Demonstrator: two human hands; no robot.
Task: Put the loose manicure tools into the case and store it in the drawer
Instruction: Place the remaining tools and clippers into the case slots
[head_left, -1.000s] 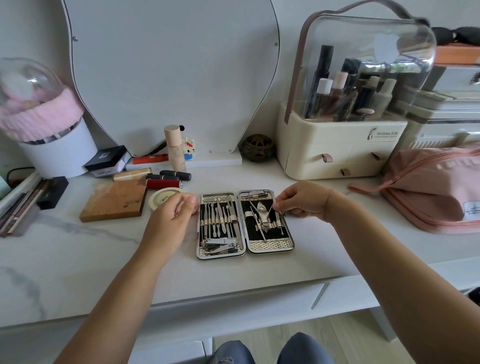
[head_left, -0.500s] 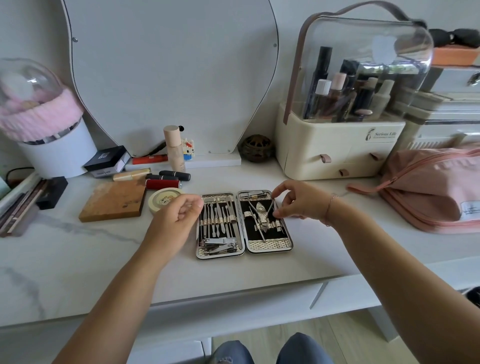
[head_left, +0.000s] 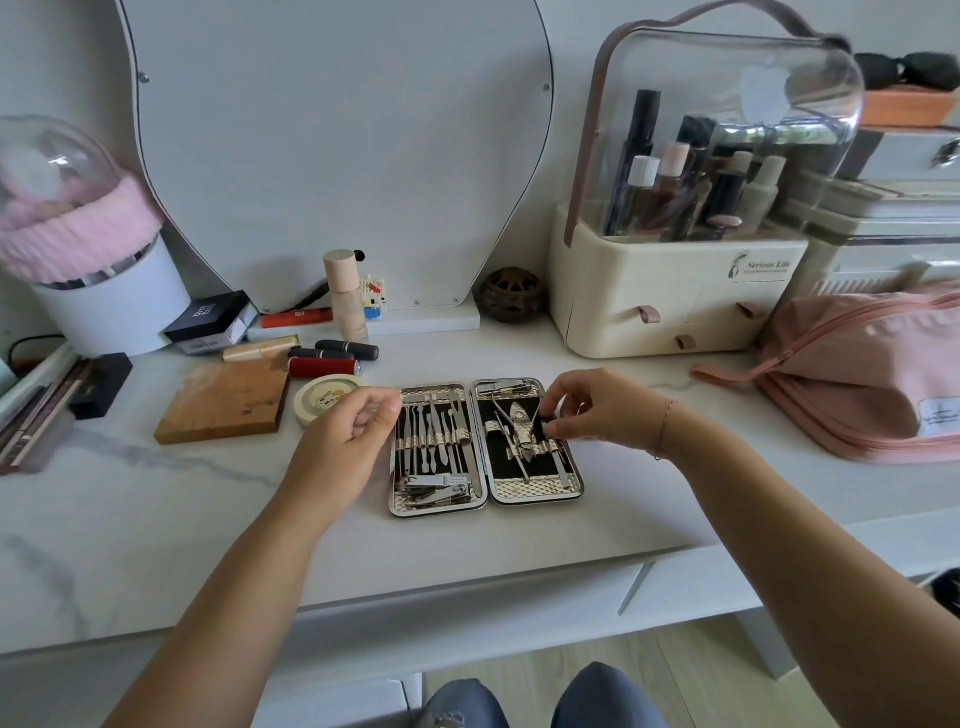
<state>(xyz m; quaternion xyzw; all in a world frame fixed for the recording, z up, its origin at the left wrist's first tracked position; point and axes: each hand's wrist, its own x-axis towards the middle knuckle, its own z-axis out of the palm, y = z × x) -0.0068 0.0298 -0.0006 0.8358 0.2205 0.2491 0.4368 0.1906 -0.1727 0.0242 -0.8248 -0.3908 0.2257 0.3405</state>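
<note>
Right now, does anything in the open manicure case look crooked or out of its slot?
Yes. In the open black manicure case, the silver nail clippers lie loose and crossed at the left half's near end, and slim tools slant across the right half instead of sitting straight.

— Surface in front of me?

— White marble-look top (head_left: 130, 499) with grey veins, pale front panels (head_left: 467, 608) under its edge. Even daylight, soft shadows.

— Behind it?

— Plain white wall (head_left: 62, 62). A curved white panel (head_left: 332, 156) stands on a white base against it.

— Floor?

— Light wood planks (head_left: 675, 670), seen below the top, by my knees.

— Clutter to the left?

— A white tub (head_left: 114, 306) under a clear dome, a wood block (head_left: 223, 400), lipsticks (head_left: 332, 358), a round tin (head_left: 324, 397).

— To the right?

— A cream organiser (head_left: 675, 291) with a clear lid and bottles inside, a pink bag (head_left: 862, 374) beside it, grey boxes (head_left: 904, 208) stacked behind.
</note>
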